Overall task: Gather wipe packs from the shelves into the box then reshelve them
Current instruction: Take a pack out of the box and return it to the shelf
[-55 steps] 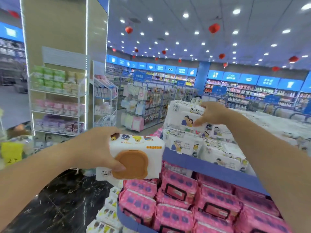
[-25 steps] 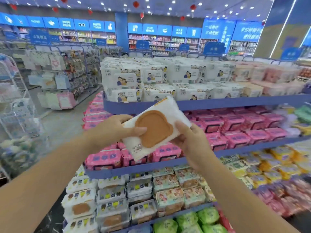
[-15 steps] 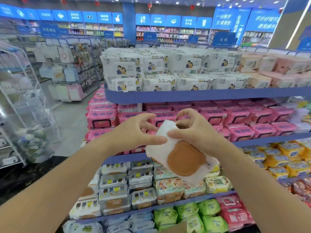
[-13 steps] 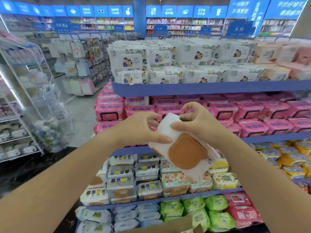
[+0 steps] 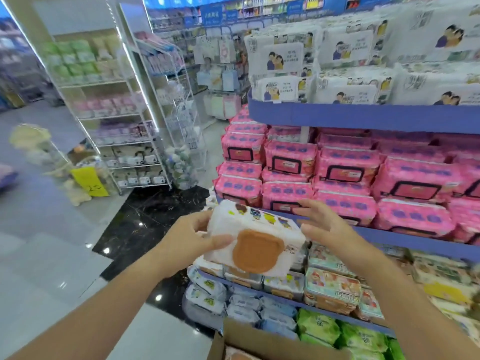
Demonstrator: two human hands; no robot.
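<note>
I hold a white wipe pack (image 5: 254, 237) with a brown lid and cartoon figures in front of the shelves, at mid height. My left hand (image 5: 192, 237) grips its left end, thumb on the front face. My right hand (image 5: 322, 227) is at the pack's right end, its fingers spread and fairly straight; whether it touches is unclear. A cardboard box (image 5: 270, 344) sits open at the bottom edge, below the pack. Its inside is mostly out of view.
Blue shelves (image 5: 363, 116) on the right carry white packs on top, pink packs (image 5: 345, 167) below, then mixed and green packs (image 5: 319, 326) lower down. A white wire rack (image 5: 130, 118) stands on the left. Glossy floor with a black marble strip (image 5: 145, 224) lies between.
My view has swung left and down, so the box shows. The pack has turned level, lid facing me. My right hand has let go of its pinch and opened at the pack's right end.
</note>
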